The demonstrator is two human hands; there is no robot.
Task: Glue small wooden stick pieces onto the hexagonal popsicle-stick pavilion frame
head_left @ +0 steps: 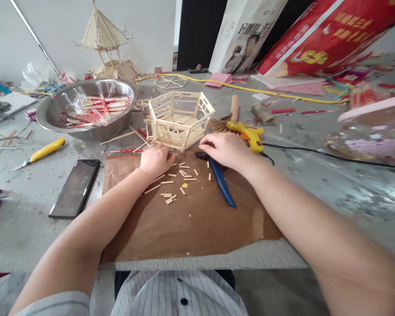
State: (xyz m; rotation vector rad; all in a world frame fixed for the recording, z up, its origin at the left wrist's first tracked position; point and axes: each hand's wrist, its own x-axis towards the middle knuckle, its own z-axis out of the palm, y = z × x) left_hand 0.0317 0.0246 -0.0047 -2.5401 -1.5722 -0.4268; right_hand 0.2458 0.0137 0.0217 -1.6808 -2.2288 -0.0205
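A hexagonal frame of wooden sticks [179, 118] stands on the table just beyond a brown paper sheet [191, 219]. My left hand [155, 159] rests at the frame's near left corner, fingers curled under; what they hold, if anything, is hidden. My right hand [225, 149] lies palm down at the frame's near right side, fingers curled over the black top of blue-handled cutters [221, 181]. Several short cut stick pieces [177, 180] lie scattered on the paper between my hands.
A yellow glue gun [246, 133] with a black cord lies right of the frame. A steel bowl [85, 109] with red-wrapped sticks sits at the left, a phone [75, 186] and a yellow-handled knife [44, 151] nearer. A stick pagoda [105, 41] stands behind.
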